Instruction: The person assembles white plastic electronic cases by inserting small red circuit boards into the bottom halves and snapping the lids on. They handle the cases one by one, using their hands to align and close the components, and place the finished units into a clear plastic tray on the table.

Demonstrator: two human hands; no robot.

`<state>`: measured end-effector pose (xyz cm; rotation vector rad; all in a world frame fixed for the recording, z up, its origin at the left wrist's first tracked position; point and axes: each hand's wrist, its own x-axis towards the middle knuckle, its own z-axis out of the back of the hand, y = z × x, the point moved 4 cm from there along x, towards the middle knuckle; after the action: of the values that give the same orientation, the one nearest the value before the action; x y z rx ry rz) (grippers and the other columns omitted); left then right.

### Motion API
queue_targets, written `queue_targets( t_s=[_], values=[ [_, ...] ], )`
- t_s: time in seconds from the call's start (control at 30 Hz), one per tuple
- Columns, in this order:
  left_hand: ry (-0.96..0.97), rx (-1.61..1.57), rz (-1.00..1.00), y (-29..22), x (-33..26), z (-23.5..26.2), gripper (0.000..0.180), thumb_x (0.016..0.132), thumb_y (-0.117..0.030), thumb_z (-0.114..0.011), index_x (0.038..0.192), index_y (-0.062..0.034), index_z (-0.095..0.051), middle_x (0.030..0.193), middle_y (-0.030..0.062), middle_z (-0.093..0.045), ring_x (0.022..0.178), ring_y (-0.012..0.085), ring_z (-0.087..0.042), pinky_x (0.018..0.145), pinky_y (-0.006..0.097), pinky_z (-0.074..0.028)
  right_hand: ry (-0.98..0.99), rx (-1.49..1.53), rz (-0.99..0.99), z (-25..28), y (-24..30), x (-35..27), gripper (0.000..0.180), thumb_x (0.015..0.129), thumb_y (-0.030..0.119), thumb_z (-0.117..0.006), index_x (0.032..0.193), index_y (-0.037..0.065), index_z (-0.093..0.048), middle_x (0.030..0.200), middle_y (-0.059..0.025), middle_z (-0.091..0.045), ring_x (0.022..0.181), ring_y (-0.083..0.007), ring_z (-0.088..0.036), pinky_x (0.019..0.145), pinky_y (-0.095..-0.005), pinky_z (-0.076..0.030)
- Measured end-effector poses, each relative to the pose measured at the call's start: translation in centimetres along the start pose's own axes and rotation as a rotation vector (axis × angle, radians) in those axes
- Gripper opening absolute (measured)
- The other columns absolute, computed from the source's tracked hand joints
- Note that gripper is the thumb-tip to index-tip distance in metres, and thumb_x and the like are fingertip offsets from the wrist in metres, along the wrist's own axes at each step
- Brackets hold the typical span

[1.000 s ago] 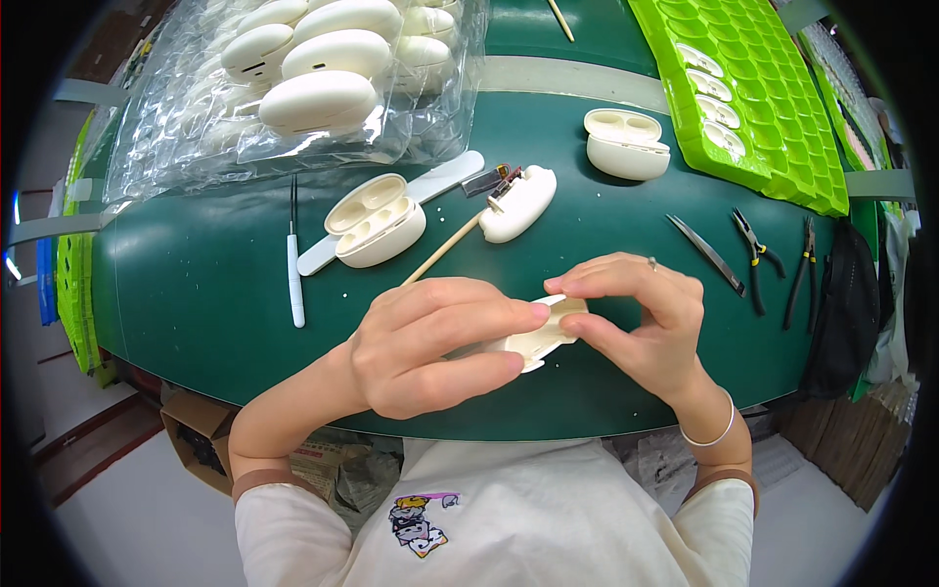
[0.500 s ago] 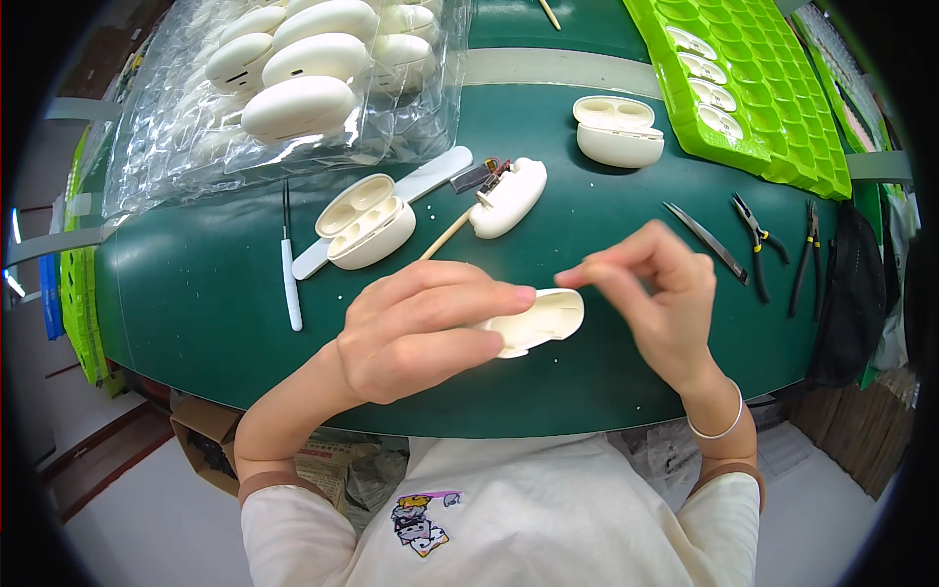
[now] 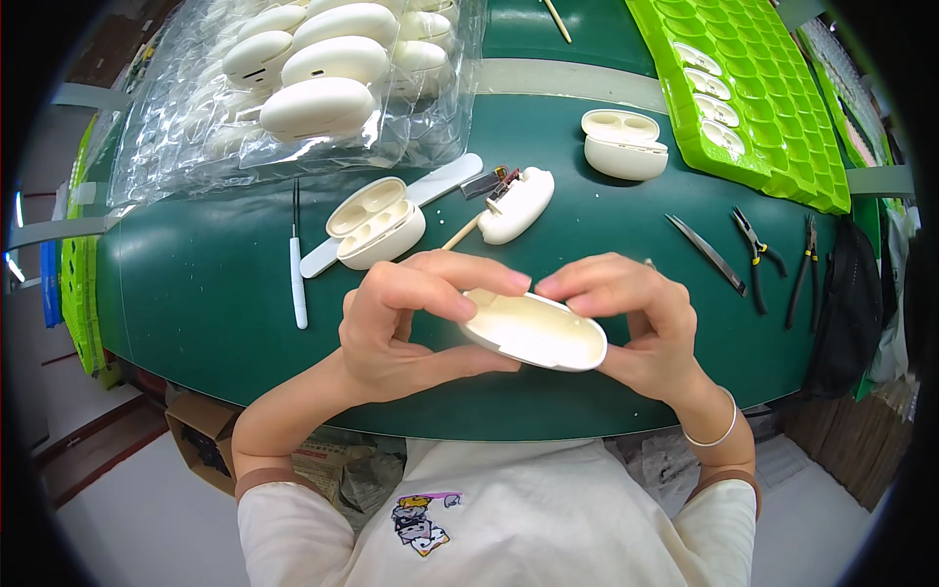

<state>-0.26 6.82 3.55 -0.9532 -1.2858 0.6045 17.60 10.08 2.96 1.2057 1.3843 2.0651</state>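
Note:
A hollow white oval case shell (image 3: 548, 333) is held above the near part of the green table, its open inside facing up. My left hand (image 3: 406, 323) is closed on its left end, fingers on the far rim and thumb along the near side. My right hand (image 3: 636, 318) grips its right end, fingertips at the far rim. Just beyond lies a white case part (image 3: 518, 207) with small dark electronics and wires (image 3: 492, 182) at its left end. A thin wooden stick (image 3: 464, 232) leans at that part. To its left, an earbud case (image 3: 381, 227) with lid raised rests on a white flat strip (image 3: 445, 180).
A white-handled pointed tool (image 3: 298, 279) lies left. Plastic trays of white cases (image 3: 318, 108) fill the far left. Another lidded-open case (image 3: 626, 152) stands far right, near a green tray (image 3: 773, 147). Tweezers (image 3: 709, 256), pliers (image 3: 758, 254), more pliers (image 3: 804, 269) and black cloth (image 3: 849, 293) lie right.
My right hand has come in from beside the shell to grip its right end. The shell has turned so its open inside shows more fully, and my left hand has shifted its hold.

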Motion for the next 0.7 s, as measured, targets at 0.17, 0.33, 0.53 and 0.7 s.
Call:
queue_targets(
  t_s=[0.17,0.33,0.53,0.7],
  values=[
    [0.148,0.388,-0.168,-0.7,1.0,-0.3,0.039,0.062,-0.006,-0.077,0.095,-0.0076,-0.055,0.105,0.0153,-0.061,0.094,0.0297,-0.06,0.077,0.038,-0.047,-0.065,-0.243,0.251,-0.5,1.7,0.0,0.039,0.059,0.005,-0.077,0.094,0.011,-0.059,0.107,-0.0131,-0.059,0.094,-0.0295,-0.059,0.074,-0.0358,-0.049],
    [0.091,0.64,-0.341,-1.5,0.8,-1.1,0.04,0.059,-0.007,-0.077,0.095,-0.0107,-0.063,0.105,0.0108,-0.059,0.079,0.0239,-0.059,0.069,0.036,-0.046,-0.058,-0.275,0.225,-1.3,1.6,0.1,0.031,0.056,0.007,-0.077,0.08,0.01,-0.058,0.101,-0.0086,-0.059,0.096,-0.0312,-0.058,0.074,-0.0373,-0.049],
    [0.154,0.105,0.108,0.1,0.1,-1.3,0.041,0.067,0.004,-0.071,0.105,-0.0049,-0.057,0.094,0.0081,-0.06,0.072,0.02,-0.059,0.066,0.029,-0.048,-0.055,-0.256,0.073,-1.1,1.0,0.0,0.037,0.054,0.012,-0.08,0.086,0.007,-0.061,0.087,-0.006,-0.06,0.077,-0.0241,-0.059,0.066,-0.0328,-0.049],
    [0.153,-0.309,0.32,1.3,-0.1,-1.2,0.032,0.07,-0.002,-0.073,0.095,-0.0048,-0.053,0.097,0.0078,-0.054,0.09,0.016,-0.053,0.079,0.03,-0.043,-0.031,-0.156,-0.172,-1.2,0.6,-0.2,0.046,0.056,0.007,-0.08,0.098,0.006,-0.059,0.088,-0.0072,-0.061,0.076,-0.022,-0.058,0.067,-0.0311,-0.048]
  ],
)
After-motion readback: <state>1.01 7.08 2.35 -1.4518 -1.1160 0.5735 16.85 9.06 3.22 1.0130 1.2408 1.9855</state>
